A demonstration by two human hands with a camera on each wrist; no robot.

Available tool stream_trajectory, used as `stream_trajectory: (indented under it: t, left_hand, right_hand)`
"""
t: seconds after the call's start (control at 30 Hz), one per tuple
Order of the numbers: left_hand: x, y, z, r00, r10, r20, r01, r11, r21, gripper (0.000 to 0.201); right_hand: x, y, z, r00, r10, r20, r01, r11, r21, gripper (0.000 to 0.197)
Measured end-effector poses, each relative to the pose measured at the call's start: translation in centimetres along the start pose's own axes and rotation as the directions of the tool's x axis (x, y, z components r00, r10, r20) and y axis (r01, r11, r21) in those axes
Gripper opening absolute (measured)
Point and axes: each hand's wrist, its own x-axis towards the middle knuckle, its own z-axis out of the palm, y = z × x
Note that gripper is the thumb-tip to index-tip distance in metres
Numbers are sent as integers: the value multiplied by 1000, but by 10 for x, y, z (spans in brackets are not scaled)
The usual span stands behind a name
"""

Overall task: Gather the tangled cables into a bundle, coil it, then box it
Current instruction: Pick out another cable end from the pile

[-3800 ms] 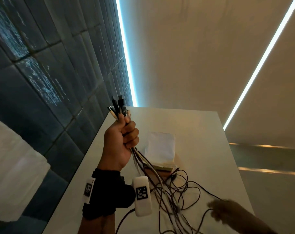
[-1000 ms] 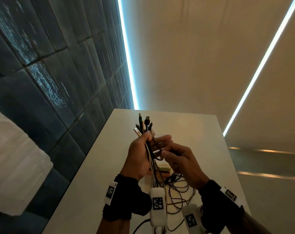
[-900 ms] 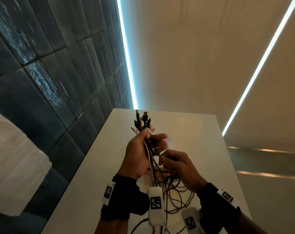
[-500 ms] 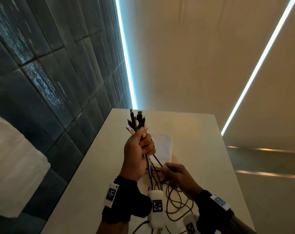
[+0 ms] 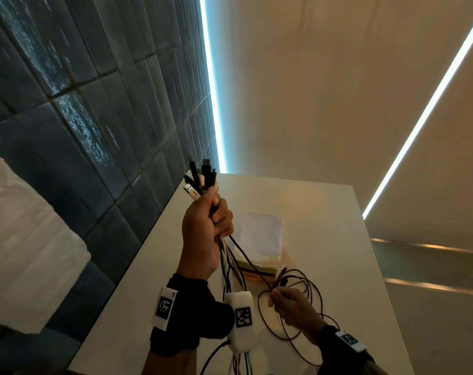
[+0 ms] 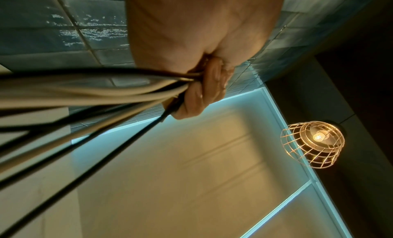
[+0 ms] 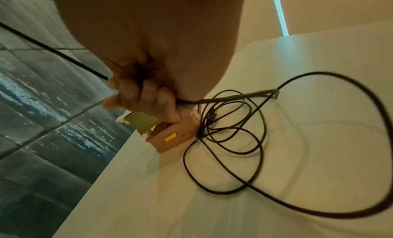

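Note:
My left hand (image 5: 207, 228) is raised above the table and grips a bundle of black and white cables (image 5: 230, 263) just below their plugs (image 5: 201, 180), which stick up out of the fist. In the left wrist view the fingers (image 6: 204, 93) are curled round the cables (image 6: 106, 90). Lower and to the right, my right hand (image 5: 289, 307) pinches one thin black cable (image 7: 297, 135) running down from the bundle. Its loose loops (image 5: 297, 307) lie tangled on the table. A small pinkish box (image 7: 176, 135) with its white lid (image 5: 261, 234) raised stands behind the hands.
The white table (image 5: 324, 212) runs along a dark tiled wall (image 5: 94, 117) on the left. A white padded object (image 5: 21, 253) shows at the left edge. A caged lamp (image 6: 312, 144) hangs overhead in the left wrist view.
My right hand has slid down along a black cable from beside the left hand to near the table. The left hand keeps its hold on the plug ends.

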Motion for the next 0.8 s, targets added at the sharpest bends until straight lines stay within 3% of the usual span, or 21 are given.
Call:
stream_trajectory:
  t: [0.17, 0.33, 0.43, 0.53, 0.6, 0.8]
  left_hand:
    - [0, -9, 1, 991, -26, -132, 53, 978, 203, 32]
    - [1, -23, 7, 963, -131, -236, 200, 934, 295, 28]
    - [-1, -24, 12, 961, -186, -205, 242, 923, 299, 26]
    - [-1, -19, 15, 958, -270, -96, 275, 960, 49, 26]
    - [0, -13, 12, 966, -259, -19, 255, 960, -116, 29]
    - [3, -13, 6, 982, -179, 58, 186, 970, -154, 28]
  right_hand:
    - [9, -54, -13, 947, -59, -315, 94, 991, 97, 26]
    - [-2, -142, -4, 893, -374, -252, 416, 898, 141, 16]
    - [-14, -167, 11, 840, -534, -97, 542, 837, 80, 15]
    - [-15, -158, 17, 878, -471, 81, 463, 881, 99, 18]
    - [-13, -145, 18, 913, -380, 147, 364, 923, 128, 23]
    - [2, -111, 6, 966, -204, 157, 188, 976, 108, 26]
